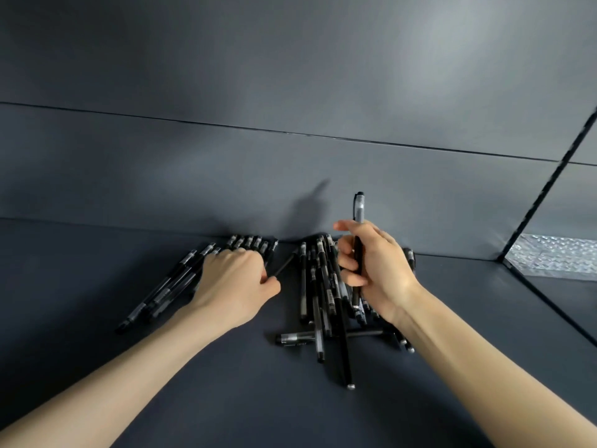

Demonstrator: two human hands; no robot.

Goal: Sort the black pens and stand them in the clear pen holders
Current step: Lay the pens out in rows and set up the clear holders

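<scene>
Head view puts us in the sorting step, we judge, with nothing stood up yet: the clear pen holders are nowhere in frame. Our landmark is the loose pile [323, 302] of black pens lying criss-crossed on the dark table [226, 399], its far end against the padded wall [290, 156]. Just left of the pile, a row of pens [168, 286] lies side by side and reads as the sorted lot.

Our right hand [378, 270] hangs over the right half of the pile, its back to the camera. Its fingers [347, 262] are curled round an upright pen [359, 211], whose capped end sticks up above the thumb while its lower end points down into the pile. Whether a second pen sits in the same grip we cannot tell. Our left hand [237, 279] rests palm down on the row, just left of the pile. Thumb and forefinger are pinched together on the near end of a thin pen [287, 264], which slants away toward the pile's left edge; the other fingers are tucked under and hidden.

Next, as we read it, each hand has to draw its pen clear of the pile without dragging neighbours along, then lay it parallel in the row. The thin pen calls for a light, steady pinch, since it may roll or twist. After that the holders must be found, somewhere off to a side of the pile that we cannot see.
</scene>
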